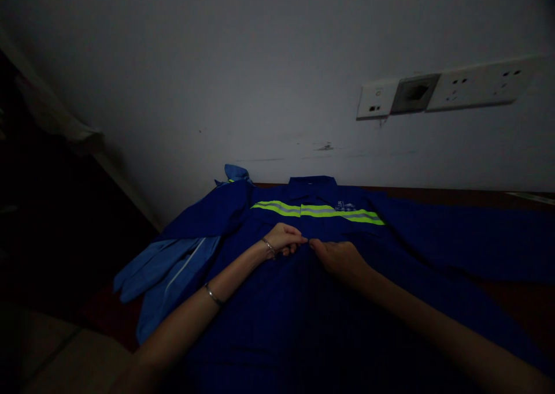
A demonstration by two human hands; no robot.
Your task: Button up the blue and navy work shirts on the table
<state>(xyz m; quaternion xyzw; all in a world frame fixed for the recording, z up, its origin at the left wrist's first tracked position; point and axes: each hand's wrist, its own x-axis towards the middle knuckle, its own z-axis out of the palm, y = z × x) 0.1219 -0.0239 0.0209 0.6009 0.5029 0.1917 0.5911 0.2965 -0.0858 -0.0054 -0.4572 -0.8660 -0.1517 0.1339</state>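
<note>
A dark blue work jacket (269, 301) lies spread front up, its collar toward the wall and its sleeves out to both sides. A yellow-green reflective stripe (321, 210) with a grey band crosses its chest. My left hand (284, 239), with bracelets on the wrist and forearm, pinches the jacket's front edge just below the stripe. Close beside it, my right hand (340, 258) is closed on the same front opening, thumb and finger together. The fingertips nearly meet at the centre line. Any button or fastener there is too small and dark to make out.
Light blue garments (173, 267) lie partly under the jacket's left-hand sleeve. Behind stands a pale wall (217, 82) with a row of sockets and switches (416, 93) at upper right. A dark red surface (108, 313) shows beneath, and floor tiles (65, 353) at lower left.
</note>
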